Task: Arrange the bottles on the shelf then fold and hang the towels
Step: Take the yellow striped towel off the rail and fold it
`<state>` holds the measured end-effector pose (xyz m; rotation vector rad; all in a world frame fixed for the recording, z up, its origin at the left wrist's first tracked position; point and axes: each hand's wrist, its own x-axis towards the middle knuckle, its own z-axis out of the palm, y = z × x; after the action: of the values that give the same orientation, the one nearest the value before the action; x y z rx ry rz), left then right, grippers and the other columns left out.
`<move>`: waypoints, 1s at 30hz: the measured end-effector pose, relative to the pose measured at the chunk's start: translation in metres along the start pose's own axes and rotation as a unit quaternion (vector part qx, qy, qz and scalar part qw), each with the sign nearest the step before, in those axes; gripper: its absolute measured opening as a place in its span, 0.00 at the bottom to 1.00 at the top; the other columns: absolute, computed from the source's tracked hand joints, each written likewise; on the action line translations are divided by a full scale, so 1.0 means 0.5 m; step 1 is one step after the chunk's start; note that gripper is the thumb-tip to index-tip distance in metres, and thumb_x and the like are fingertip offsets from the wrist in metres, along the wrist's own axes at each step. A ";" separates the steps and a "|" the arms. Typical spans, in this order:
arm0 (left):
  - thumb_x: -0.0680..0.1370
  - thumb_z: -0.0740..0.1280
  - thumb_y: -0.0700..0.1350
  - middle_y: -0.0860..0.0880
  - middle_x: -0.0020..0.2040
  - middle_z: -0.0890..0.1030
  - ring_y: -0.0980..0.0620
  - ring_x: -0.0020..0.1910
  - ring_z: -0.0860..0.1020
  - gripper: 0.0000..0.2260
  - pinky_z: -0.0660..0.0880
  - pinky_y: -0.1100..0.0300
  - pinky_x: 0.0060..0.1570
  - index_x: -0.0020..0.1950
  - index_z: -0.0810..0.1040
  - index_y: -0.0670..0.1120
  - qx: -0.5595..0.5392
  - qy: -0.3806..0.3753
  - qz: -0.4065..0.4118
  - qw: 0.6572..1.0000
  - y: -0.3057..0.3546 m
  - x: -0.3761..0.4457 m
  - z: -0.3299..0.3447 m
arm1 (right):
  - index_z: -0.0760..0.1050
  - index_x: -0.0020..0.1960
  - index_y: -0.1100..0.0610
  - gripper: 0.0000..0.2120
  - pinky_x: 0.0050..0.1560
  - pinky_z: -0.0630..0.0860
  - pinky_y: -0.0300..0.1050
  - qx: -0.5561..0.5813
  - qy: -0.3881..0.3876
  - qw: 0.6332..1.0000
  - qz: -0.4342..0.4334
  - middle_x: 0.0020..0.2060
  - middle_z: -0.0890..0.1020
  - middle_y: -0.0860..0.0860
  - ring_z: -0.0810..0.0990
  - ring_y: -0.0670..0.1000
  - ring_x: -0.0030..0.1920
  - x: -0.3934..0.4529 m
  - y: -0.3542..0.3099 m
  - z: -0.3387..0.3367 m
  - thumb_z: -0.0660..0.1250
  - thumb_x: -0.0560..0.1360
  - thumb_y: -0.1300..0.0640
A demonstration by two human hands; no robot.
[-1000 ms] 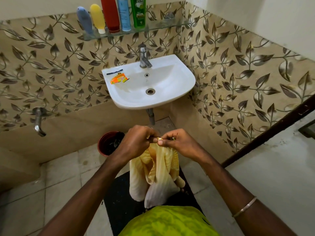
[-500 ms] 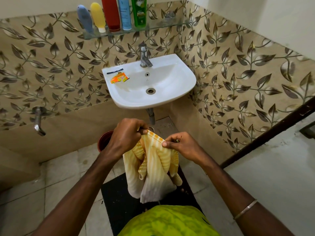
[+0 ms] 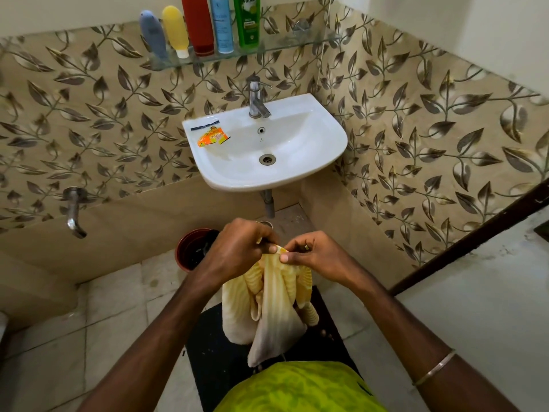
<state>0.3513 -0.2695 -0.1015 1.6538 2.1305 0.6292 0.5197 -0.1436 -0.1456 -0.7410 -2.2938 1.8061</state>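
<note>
A yellow and cream striped towel [image 3: 276,304] hangs bunched in front of me, below the sink. My left hand [image 3: 237,248] and my right hand [image 3: 312,252] both pinch its top edge, thumbs almost touching. Several bottles stand in a row on the glass shelf [image 3: 297,43] above the sink: a grey-blue tube [image 3: 153,35], a yellow tube [image 3: 175,31], a red bottle [image 3: 197,23], a light blue bottle [image 3: 219,23] and a green bottle [image 3: 247,20].
A white sink [image 3: 332,144] with a tap [image 3: 255,98] holds an orange sachet [image 3: 212,138]. A dark red bucket [image 3: 185,248] stands on the floor left of my hands. A black mat [image 3: 208,352] lies underfoot. A wall spout [image 3: 72,211] sticks out at left.
My hands spread apart along the towel's top edge half a second ago and have now come back together, pinching the edge close to each other.
</note>
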 end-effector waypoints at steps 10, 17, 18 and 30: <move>0.75 0.74 0.41 0.56 0.42 0.85 0.59 0.43 0.81 0.05 0.80 0.53 0.43 0.46 0.86 0.51 -0.035 0.076 -0.055 0.995 -0.037 -0.016 0.000 | 0.87 0.47 0.57 0.04 0.50 0.80 0.46 0.038 0.015 0.999 0.015 0.43 0.88 0.53 0.85 0.48 0.44 -0.004 0.042 0.013 0.75 0.75 0.56; 0.77 0.72 0.44 0.53 0.59 0.84 0.54 0.58 0.81 0.14 0.79 0.54 0.54 0.62 0.82 0.53 -0.011 0.041 -0.065 0.997 -0.040 -0.025 0.015 | 0.85 0.45 0.55 0.04 0.49 0.76 0.44 0.019 0.044 0.999 0.008 0.40 0.84 0.47 0.81 0.44 0.43 -0.001 0.049 0.033 0.75 0.76 0.55; 0.77 0.72 0.44 0.53 0.63 0.82 0.54 0.62 0.79 0.18 0.78 0.54 0.58 0.66 0.79 0.54 -0.019 0.021 -0.051 0.998 -0.036 -0.027 0.019 | 0.85 0.44 0.55 0.04 0.49 0.75 0.44 0.013 0.040 0.999 0.007 0.40 0.83 0.47 0.80 0.43 0.43 -0.002 0.046 0.035 0.74 0.76 0.55; 0.73 0.75 0.50 0.55 0.45 0.86 0.60 0.44 0.83 0.08 0.82 0.52 0.46 0.52 0.86 0.52 -0.025 -0.022 -0.037 0.999 -0.016 -0.034 0.048 | 0.81 0.46 0.53 0.07 0.42 0.73 0.35 0.056 -0.044 0.997 0.034 0.36 0.81 0.42 0.78 0.40 0.39 -0.018 0.034 0.057 0.67 0.82 0.55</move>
<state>0.3621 -0.2848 -0.1256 1.5414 2.1164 0.6130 0.5214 -0.1701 -0.1675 -0.7454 -2.2224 2.0173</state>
